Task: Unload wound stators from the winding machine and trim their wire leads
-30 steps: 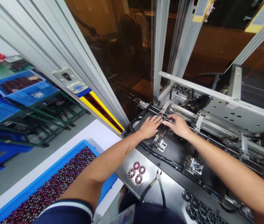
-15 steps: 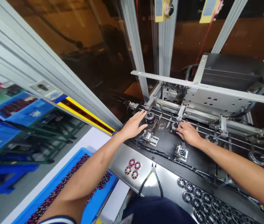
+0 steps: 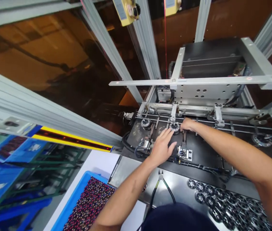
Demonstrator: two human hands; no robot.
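Note:
My left hand [image 3: 162,147] is stretched out palm down, its fingertips touching the near side of a round metal fixture [image 3: 174,126] on the black machine bed. Thumb and fingers are apart. Just right of that fixture, my right hand [image 3: 188,124] is closed, fingers curled downward; what they grip, if anything, is hidden. A second round fixture [image 3: 146,123] stands further left on the bed, and a third [image 3: 262,140] to the right. Below my hands are two small metal clamp blocks, one at the left [image 3: 145,143] and one nearer the middle [image 3: 184,154].
Diagonal cutters [image 3: 160,178] lie on the steel ledge [image 3: 148,186]. To their right are many round black-and-silver parts [image 3: 232,202]. A blue tray [image 3: 83,184] full of small red-and-dark parts sits lower left. A metal bar [image 3: 198,80] crosses above the bed; a yellow-edged strip [image 3: 73,138] borders the left.
The view has turned. My left hand has left the leftmost fixture and moved right to the second one. My right hand has shifted to that fixture's right side.

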